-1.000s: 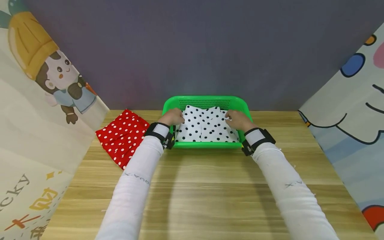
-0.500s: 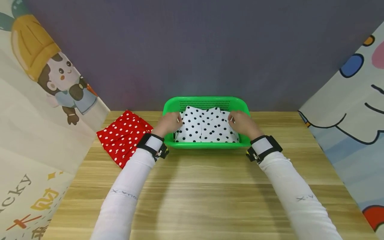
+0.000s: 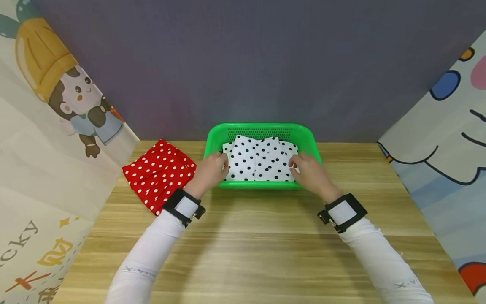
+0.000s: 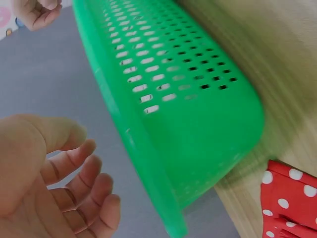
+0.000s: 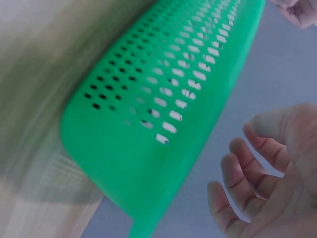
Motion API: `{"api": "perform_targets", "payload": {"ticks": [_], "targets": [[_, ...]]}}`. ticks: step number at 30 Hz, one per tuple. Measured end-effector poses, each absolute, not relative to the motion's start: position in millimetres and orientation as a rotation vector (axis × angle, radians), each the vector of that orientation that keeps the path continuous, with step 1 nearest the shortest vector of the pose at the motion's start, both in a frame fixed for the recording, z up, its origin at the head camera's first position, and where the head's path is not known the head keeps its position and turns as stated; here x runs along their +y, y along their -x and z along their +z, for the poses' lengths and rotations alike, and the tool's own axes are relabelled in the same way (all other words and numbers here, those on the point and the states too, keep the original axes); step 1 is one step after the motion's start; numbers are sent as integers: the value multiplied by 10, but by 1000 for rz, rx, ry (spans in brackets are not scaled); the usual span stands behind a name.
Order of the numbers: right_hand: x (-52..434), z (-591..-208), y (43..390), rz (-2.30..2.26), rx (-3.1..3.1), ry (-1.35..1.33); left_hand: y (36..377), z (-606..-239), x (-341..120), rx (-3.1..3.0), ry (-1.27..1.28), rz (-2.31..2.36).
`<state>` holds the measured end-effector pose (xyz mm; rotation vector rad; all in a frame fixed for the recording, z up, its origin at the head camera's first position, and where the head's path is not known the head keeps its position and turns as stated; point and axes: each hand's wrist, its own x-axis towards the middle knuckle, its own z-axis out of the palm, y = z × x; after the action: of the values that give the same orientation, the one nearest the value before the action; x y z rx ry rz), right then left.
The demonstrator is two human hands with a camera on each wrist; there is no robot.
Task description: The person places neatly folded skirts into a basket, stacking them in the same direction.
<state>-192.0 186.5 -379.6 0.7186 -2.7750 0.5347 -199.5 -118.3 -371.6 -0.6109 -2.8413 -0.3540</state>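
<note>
w/ L hand (image 3: 210, 170) slack-fingered, holding nothing | w/ R hand (image 3: 310, 173) ditto | nr opp. ends of grn basket (image 3: 262, 185) | inside: wht blk-dotted cloth (image 3: 262, 158) | on tbl (image 3: 250, 253), L side: red dotted cloth (image 3: 159, 175)

head view: from above, facing forward and down, farthest off and widest; green basket (image 3: 262, 185) mid-frame, surface (image 3: 243, 245) below it. left wrist view: close in, rolled, facing the basket's perforated wall, left grip (image 4: 37, 193) at lower left of frame. right wrist view: about as close, near mirror image, right grip (image 5: 287, 196) at lower right. all three share basket and both grips; head and left wrist also share red dotted cloth (image 3: 159, 175).
</note>
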Motion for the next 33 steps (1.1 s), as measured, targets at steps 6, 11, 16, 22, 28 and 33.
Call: {"api": "perform_targets", "payload": {"ticks": [6, 11, 16, 22, 28, 33], "targets": [[1845, -3882, 1754, 503, -2741, -760, 1815, -3802, -1224, -2707, 656, -286], [1849, -3925, 1629, 483, -2713, -778, 1653, -3856, -1321, -2656, 663, -297], [1835, -3956, 1482, 487, -2695, -807, 1504, -3924, -1471, -2609, 657, -316], [1799, -4076, 1330, 451, -2692, -836, 1398, -4036, -1630, -2650, 602, -319], [1793, -4280, 1225, 449, -2719, -832, 1367, -4164, -1787, -2739, 487, -344], [1793, -4395, 1171, 440, -2758, -813, 1419, -4270, -1961, -2788, 395, -359]]}}
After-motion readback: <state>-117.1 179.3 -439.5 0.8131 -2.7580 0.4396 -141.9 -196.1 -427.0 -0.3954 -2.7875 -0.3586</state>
